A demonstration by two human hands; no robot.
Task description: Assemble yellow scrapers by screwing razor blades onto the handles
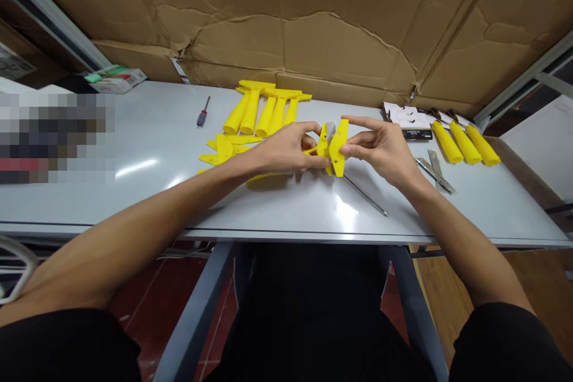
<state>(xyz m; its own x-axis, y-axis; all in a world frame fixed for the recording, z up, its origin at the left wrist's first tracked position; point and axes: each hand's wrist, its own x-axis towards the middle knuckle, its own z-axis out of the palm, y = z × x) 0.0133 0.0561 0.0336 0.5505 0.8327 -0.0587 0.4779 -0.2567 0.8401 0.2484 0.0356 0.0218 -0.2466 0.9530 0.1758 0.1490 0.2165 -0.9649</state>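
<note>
My left hand (293,146) is closed around a yellow plastic scraper (323,143), its wide head facing right. In my right hand (385,149) a yellow cover plate (339,149) with small holes is pinched between thumb and fingers, index finger stretched along its top edge. A grey metal blade (330,131) shows between the scraper head and the plate, which stand at a slight angle to each other. Below them a long screwdriver shaft (366,195) points toward the front right; its handle end is hidden. Something red shows by my left fingers, too little to name.
Behind my left hand lie several yellow scraper handles (253,110), with loose yellow plates (224,148) nearer. A small screwdriver (203,116) lies to their left. At right are metal blades (436,174), white-and-black packets (409,122) and yellow-handled scrapers (465,144). Cardboard (331,48) walls the back.
</note>
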